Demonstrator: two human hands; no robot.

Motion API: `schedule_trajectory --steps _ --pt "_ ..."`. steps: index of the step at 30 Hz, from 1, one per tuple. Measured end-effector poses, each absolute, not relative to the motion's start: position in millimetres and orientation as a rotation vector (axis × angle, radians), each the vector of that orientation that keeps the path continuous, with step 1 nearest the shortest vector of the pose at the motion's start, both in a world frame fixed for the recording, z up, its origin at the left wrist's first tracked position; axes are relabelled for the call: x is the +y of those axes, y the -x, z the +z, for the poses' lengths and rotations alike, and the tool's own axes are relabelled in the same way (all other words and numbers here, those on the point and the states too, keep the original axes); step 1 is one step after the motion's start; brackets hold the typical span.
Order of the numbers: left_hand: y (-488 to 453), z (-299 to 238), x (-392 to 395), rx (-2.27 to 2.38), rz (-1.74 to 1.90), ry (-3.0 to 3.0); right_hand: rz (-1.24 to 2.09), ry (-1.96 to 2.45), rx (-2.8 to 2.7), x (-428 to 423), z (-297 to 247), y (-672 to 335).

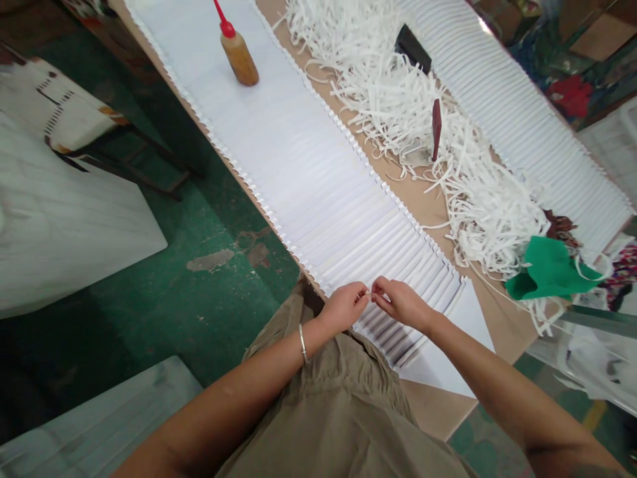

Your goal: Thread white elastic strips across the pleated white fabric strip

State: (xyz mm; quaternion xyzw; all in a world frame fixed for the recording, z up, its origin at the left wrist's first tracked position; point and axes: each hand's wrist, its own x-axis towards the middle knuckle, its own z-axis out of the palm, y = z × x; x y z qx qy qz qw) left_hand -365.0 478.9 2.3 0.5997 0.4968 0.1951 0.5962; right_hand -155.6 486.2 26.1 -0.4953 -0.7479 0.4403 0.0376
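Note:
My left hand (344,307) and my right hand (399,302) meet fingertip to fingertip over the near end of a long row of overlapping white paper sheets (308,172). Both hands are closed in a pinch on a small white piece between them, too small to name. A silver bangle sits on my left wrist. The sheets run away from me along the brown table (438,405) toward a glue bottle (237,53) with a red nozzle, standing on them far off.
A heap of white paper strips (423,113) covers the table's middle, with a dark red tool (436,129) standing in it and a black object (412,48) behind. A second row of sheets (517,113) lies right. Green cloth (550,269) sits near the edge. Green floor lies left.

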Motion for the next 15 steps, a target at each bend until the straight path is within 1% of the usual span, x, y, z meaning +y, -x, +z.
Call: schedule_trajectory --steps 2,7,10,13,15 --pt "369.4 3.8 479.9 1.135 0.414 -1.348 1.443 1.528 -2.221 486.5 21.8 167.8" --pt "393.9 0.2 479.7 1.017 0.369 -1.045 1.546 1.446 -2.152 490.7 9.9 184.2" --pt "406.4 -2.2 480.5 0.999 0.338 -0.926 1.702 1.368 -2.084 494.9 6.5 190.2" --pt "420.0 -8.6 482.7 1.071 0.384 -0.878 1.825 1.38 -2.011 505.7 2.4 183.2" --pt "432.2 -17.0 483.9 1.189 0.451 -0.89 1.819 1.457 -2.009 518.5 -1.0 167.8"
